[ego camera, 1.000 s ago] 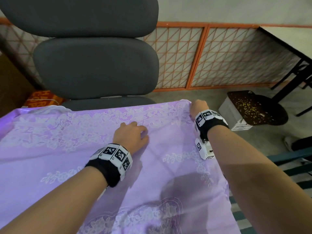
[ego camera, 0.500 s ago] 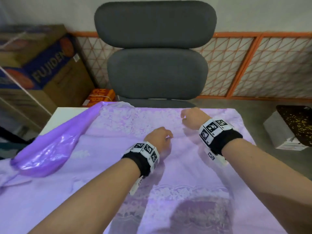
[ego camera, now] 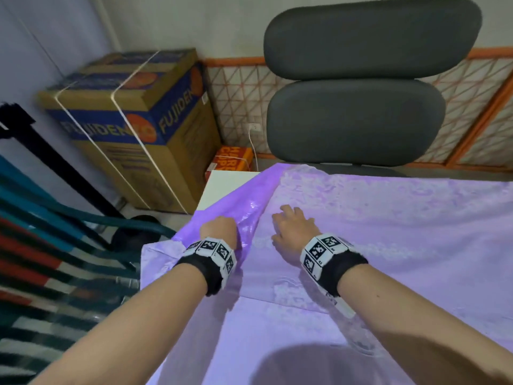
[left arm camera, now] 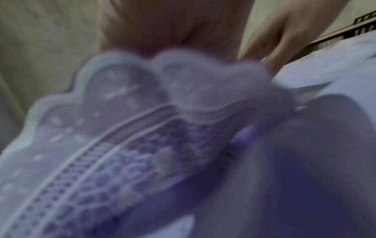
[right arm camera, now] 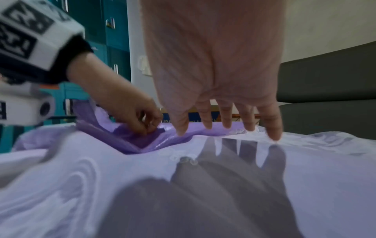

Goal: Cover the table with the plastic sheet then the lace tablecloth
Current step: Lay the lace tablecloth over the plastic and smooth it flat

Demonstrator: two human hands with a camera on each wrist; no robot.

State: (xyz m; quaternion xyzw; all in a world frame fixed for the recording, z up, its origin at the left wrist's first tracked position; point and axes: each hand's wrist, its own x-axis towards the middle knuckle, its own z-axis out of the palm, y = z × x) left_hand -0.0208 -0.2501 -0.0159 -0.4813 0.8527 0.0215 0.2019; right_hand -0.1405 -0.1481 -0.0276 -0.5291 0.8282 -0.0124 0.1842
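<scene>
Lace tablecloth [ego camera: 388, 232] on table [ego camera: 222, 187], plastic sheet [ego camera: 244, 198] folded over its left edge, chair [ego camera: 361, 107] behind.

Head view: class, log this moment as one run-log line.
left hand: pinches plastic sheet | right hand: fingers spread on lace tablecloth | table: corner bare
</scene>
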